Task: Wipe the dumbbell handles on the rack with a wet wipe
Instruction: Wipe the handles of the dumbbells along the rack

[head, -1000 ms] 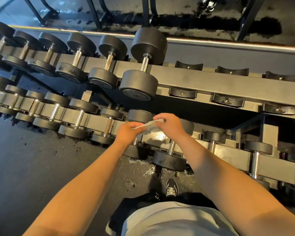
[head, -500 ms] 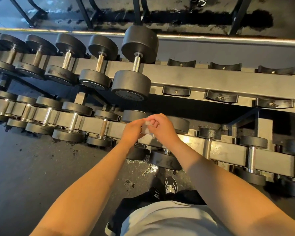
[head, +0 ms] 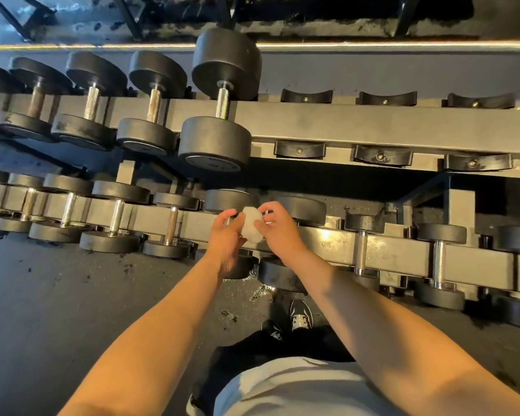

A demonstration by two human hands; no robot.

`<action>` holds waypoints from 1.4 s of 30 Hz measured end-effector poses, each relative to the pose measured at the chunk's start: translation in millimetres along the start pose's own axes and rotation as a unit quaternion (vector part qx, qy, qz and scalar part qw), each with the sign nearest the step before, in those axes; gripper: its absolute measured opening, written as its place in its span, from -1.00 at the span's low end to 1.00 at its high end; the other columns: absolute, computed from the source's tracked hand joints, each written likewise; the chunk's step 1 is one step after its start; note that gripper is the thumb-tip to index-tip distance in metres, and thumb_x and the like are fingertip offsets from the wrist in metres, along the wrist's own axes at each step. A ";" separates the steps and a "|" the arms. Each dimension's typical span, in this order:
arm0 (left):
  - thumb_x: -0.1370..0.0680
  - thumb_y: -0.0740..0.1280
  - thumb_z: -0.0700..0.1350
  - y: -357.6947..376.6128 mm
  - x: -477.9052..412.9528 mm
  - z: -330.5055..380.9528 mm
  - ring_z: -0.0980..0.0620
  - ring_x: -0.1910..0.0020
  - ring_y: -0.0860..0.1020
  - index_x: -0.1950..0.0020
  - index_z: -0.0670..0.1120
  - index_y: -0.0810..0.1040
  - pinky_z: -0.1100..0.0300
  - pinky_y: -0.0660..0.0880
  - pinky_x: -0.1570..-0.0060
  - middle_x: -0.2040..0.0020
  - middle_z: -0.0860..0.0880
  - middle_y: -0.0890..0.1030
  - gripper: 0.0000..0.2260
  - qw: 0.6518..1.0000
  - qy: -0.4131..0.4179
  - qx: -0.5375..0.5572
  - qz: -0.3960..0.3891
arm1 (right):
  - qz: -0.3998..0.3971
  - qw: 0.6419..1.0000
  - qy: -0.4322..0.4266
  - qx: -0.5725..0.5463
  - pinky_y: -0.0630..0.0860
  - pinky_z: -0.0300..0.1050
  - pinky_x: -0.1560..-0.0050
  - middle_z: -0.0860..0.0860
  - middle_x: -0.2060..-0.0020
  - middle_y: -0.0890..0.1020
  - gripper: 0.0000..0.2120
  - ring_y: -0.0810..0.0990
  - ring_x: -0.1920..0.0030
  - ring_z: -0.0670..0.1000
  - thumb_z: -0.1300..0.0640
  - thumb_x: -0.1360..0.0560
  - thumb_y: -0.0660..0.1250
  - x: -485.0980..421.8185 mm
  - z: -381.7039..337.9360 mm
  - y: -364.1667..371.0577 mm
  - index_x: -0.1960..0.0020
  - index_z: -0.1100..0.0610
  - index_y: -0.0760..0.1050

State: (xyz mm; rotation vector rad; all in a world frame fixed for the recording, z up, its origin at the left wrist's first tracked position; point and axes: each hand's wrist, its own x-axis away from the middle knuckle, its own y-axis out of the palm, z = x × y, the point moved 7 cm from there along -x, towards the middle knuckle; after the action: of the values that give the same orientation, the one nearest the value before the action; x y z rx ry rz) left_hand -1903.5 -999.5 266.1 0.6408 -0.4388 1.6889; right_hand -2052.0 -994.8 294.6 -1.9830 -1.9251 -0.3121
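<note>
1. A white wet wipe (head: 252, 224), bunched into a small wad, sits between two hands held in front of the lower tier of a dumbbell rack (head: 327, 118).
2. The left hand (head: 227, 235) holds the wipe's left side, thumb and fingers curled against it. The right hand (head: 278, 228) pinches its right edge with curled fingertips.
3. Directly behind and below the hands lie two lower-tier dumbbells; their handles are hidden by the hands, so their state cannot be told.
4. Further left on the lower tier, a dumbbell with a dull brownish handle (head: 171, 225) rests in its cradle. On the upper tier, the largest dumbbell's knurled handle (head: 222, 104) stands clear.
5. Judged step: readying the wipe before wiping. To do it well, gather the wad into one hand with a clean damp face outward, wrap it round a handle, then twist while sliding end to end so the knurling is covered.
6. Risk: knuckles catching between the weight heads.
</note>
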 end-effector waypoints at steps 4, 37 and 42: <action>-0.64 0.23 -0.26 5.0 -5.8 6.4 0.10 0.13 0.52 -0.04 -0.01 0.58 0.23 0.46 0.14 0.02 -0.01 0.60 -0.81 0.958 0.145 -0.243 0.054 | 0.085 0.995 0.051 -0.019 0.47 -0.24 0.24 0.03 -0.02 0.58 -0.84 0.57 -0.03 0.04 0.27 -0.56 0.35 -9.7 28.4 -13.2 -0.11 0.10 0.48; -0.61 0.34 -0.24 64.6 -134.9 -184.7 0.07 0.01 0.65 -0.12 -0.09 0.70 0.23 0.54 -0.07 -0.03 -0.03 0.72 -0.83 0.868 0.137 -0.459 -0.133 | 0.114 0.954 0.162 0.225 0.44 0.12 -0.32 0.06 -0.20 0.65 -0.47 0.57 -0.20 0.16 0.21 -0.57 0.19 -55.5 243.6 -28.2 -0.50 -0.10 0.38; -0.65 0.31 -0.16 79.5 -154.4 -162.3 0.25 -0.02 0.58 -0.15 -0.02 0.63 0.44 0.45 -0.07 -0.05 0.09 0.65 -0.86 0.925 0.140 -0.343 -0.079 | 0.136 0.958 0.177 0.180 0.45 0.13 -0.32 0.02 -0.13 0.67 -0.51 0.58 -0.14 0.16 0.16 -0.56 0.13 -52.8 249.9 -28.6 -0.44 -0.13 0.44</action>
State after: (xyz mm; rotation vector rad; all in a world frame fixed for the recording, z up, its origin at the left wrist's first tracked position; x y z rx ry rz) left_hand -1989.3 -1036.5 47.5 -0.0812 -0.7025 1.3194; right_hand -2105.2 -942.5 48.6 -1.7749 -1.3587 -0.2062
